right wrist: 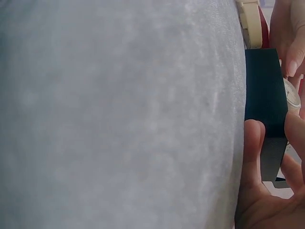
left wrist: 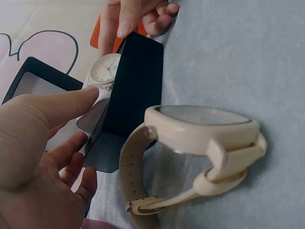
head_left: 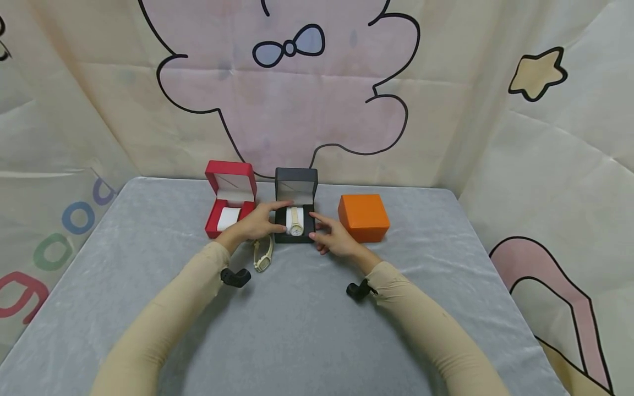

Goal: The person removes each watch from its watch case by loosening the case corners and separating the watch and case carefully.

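Note:
A black watch box (head_left: 280, 238) stands with its lid up between my hands. Inside it, a cream-strapped watch (head_left: 296, 225) with a round dial sits on a white cushion (left wrist: 91, 116). My left hand (head_left: 253, 223) reaches over the box's left side, thumb and forefinger extended along the cushion. At the right side, my right hand (head_left: 338, 237) holds the box by its side wall, fingers around the near corner. A second cream watch (head_left: 263, 260), its strap buckled into a loop, rests on the table just below my left hand.
To the left stands an open red watch box (head_left: 212, 221) with a white cushion (head_left: 228, 218). An orange box (head_left: 364, 218) sits right of my right hand. Grey cloth covers the table (head_left: 297, 330), and a printed curtain (head_left: 446, 126) hangs behind.

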`<state>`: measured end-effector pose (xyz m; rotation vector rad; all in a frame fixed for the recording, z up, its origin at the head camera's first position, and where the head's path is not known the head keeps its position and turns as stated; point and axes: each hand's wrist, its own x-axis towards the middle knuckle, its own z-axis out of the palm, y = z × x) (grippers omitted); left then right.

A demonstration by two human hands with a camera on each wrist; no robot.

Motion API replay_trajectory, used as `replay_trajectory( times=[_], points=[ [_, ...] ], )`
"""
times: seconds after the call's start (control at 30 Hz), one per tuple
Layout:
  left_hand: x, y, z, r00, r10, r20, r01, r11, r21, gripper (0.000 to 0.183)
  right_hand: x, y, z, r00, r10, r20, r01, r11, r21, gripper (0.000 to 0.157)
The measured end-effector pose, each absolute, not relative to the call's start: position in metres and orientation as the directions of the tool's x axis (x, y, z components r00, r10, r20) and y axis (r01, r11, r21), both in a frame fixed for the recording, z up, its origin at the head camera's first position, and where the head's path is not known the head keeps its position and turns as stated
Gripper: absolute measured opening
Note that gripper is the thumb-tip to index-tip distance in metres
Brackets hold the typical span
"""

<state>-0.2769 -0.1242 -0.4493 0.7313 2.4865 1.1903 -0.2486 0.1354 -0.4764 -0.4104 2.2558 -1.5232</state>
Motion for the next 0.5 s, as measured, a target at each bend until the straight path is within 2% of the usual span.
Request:
replay_trajectory(
  times=[0.5],
  points=[
    [-0.2810,-0.1221,-0.4450,-0.836,0.527,-0.151,0.306,0.677,0.670,0.079,-0.2489,0.1336,-0.4760,-0.886,-0.438,-0.152,-0.023,0.369,-0.929,0.064]
  ],
)
